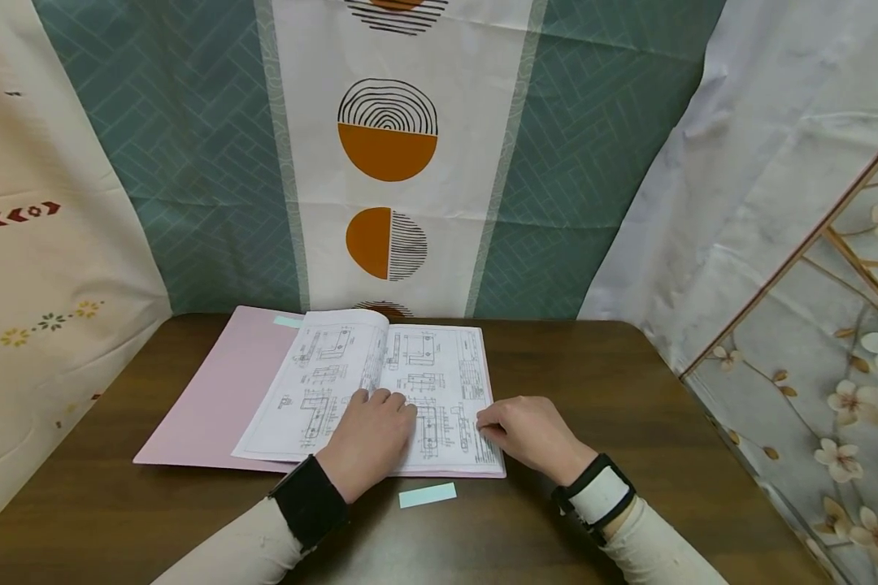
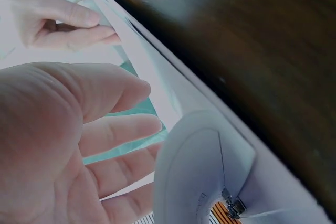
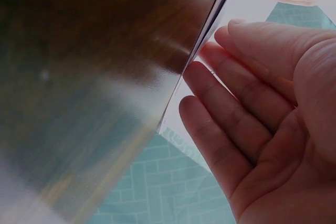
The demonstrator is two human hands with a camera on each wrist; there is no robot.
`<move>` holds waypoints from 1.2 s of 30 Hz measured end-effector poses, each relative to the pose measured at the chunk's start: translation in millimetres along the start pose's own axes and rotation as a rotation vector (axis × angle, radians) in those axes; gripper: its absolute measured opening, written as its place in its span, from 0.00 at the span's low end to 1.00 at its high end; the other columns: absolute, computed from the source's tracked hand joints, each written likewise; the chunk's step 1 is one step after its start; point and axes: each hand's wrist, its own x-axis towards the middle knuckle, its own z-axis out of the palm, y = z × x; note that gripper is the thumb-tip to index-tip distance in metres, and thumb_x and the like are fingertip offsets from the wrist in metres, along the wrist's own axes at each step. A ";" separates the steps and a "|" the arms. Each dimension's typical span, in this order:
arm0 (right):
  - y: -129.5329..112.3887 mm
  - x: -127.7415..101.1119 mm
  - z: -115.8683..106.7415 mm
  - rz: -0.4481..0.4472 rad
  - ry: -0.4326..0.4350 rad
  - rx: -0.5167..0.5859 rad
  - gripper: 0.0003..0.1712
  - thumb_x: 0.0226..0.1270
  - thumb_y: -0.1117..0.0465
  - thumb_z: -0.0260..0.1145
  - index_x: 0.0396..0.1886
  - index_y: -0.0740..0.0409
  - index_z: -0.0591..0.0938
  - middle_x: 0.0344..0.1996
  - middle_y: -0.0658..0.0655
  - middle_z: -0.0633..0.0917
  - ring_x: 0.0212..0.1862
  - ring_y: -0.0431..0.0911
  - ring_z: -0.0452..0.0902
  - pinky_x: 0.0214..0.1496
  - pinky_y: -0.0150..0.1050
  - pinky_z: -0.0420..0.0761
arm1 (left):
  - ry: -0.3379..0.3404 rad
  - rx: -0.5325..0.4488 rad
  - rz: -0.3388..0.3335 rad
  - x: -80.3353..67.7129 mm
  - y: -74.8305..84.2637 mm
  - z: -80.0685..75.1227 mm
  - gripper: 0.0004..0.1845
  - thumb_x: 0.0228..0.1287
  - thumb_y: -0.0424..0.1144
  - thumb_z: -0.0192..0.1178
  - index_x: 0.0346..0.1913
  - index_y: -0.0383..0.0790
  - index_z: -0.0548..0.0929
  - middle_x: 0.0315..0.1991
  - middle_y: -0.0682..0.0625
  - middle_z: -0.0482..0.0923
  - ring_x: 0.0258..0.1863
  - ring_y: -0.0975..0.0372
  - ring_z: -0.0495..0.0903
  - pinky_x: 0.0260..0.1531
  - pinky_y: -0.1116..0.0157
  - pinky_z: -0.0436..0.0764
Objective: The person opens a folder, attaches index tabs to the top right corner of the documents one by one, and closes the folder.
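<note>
A pink folder point(image 1: 212, 398) lies open on the table with a stack of printed technical drawings in it. The left-hand page point(image 1: 293, 406) is turned over and curves up at the spine. My left hand point(image 1: 373, 439) rests low on the drawings near the spine, its fingers loosely extended in the left wrist view. At the right edge of the right-hand page point(image 1: 439, 374), my right hand point(image 1: 530, 431) pinches the sheet edge between thumb and index finger. The other fingers of that hand point(image 3: 247, 114) lie along the edge of the pages. A metal fastener point(image 2: 233, 205) shows inside the page curl.
A pale teal strip point(image 1: 428, 495) lies on the brown wooden table point(image 1: 571, 357) in front of the folder. Another teal strip point(image 1: 289, 322) is at the folder's upper left. Patterned cloths point(image 1: 593, 162) hang behind the table and at both sides.
</note>
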 end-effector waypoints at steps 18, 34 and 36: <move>-2.2 1.3 0.0 0.014 -0.025 0.008 0.09 0.68 0.58 0.84 0.47 0.48 0.97 0.40 0.48 0.95 0.31 0.39 0.80 0.37 0.34 0.84 | -0.106 -0.278 0.106 -15.5 15.9 -23.4 0.15 0.62 0.41 0.83 0.47 0.42 0.89 0.36 0.53 0.84 0.33 0.60 0.79 0.35 0.62 0.82; -0.5 -0.6 -2.5 -0.009 -0.010 0.015 0.05 0.69 0.61 0.83 0.42 0.47 0.96 0.35 0.46 0.93 0.28 0.38 0.75 0.32 0.33 0.77 | -0.242 -0.316 0.163 -25.7 22.5 -24.5 0.21 0.61 0.54 0.84 0.43 0.45 0.87 0.31 0.58 0.76 0.29 0.66 0.72 0.29 0.65 0.75; -0.2 -1.0 -2.7 -0.020 -0.006 0.011 0.05 0.69 0.62 0.82 0.41 0.47 0.95 0.34 0.45 0.91 0.27 0.38 0.73 0.31 0.33 0.75 | -0.239 -0.307 0.160 -25.9 23.9 -23.6 0.21 0.61 0.55 0.84 0.43 0.45 0.87 0.32 0.58 0.76 0.29 0.66 0.72 0.28 0.64 0.75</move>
